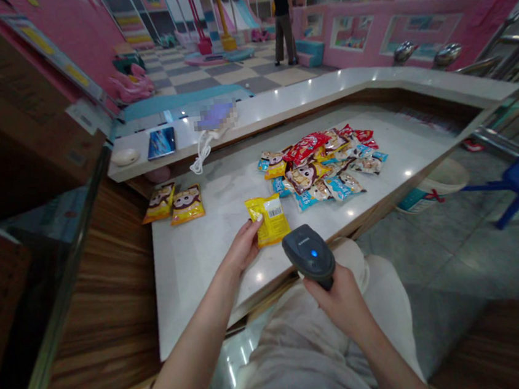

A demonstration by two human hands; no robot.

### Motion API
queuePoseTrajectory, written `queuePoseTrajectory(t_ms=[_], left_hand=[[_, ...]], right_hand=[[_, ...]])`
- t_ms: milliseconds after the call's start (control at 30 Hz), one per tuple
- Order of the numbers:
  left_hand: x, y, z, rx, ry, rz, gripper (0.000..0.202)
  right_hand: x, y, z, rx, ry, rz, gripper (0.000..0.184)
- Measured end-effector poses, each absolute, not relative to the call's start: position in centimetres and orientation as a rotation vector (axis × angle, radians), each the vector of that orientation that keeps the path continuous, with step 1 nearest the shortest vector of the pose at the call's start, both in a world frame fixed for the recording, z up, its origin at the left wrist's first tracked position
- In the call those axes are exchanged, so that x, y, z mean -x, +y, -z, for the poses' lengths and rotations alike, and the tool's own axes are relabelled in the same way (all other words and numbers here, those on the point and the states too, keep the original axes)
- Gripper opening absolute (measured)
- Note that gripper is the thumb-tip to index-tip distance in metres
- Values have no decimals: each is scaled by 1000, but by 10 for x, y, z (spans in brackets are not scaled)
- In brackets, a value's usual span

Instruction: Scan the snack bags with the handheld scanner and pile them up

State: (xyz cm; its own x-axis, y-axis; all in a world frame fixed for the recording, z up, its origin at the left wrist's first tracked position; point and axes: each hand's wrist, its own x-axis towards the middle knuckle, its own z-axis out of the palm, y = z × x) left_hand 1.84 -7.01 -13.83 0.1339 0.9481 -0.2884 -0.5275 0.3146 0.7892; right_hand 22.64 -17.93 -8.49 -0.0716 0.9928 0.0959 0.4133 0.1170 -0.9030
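"Who is in frame?"

"Two bare hands at a white stone counter [204, 287], seen from the wearer's head. The left hand [244, 247] has its fingers [257, 219] curled closed on the near-left edge of a yellow snack packet [269, 220]. The right hand [338, 305] wraps fully around the grip of a black handheld barcode scanner [310, 254], its blue light lit."

"Where does the packet lie?"

"Flat or nearly so, close to the counter's near edge, its barcode label [275, 212] facing up and its long axis running near to far. The left hand is the nearer, touching it from the left; the scanner's head sits just beside its near-right corner, not touching."

"And around them?"

"Farther right, a heap of red, blue and yellow snack packets [319, 166]; to the left, two yellow packets [187, 205] side by side. Beyond, a smartphone [161, 143] lies on a raised ledge [323, 92], and a standing person [282, 19] waits in a pink play area."
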Motion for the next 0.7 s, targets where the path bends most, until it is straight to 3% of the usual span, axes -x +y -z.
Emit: queuePoseTrajectory(t_ms=[400, 700], left_hand=[[-19, -70, 135, -578, 904, -1174, 30], [-28, -66, 129, -665, 935, -1219, 41]], right_hand=[[-228, -180, 86, 1412, -1587, -912, 12], [-242, -188, 89, 1445, -1545, -938, 10]])
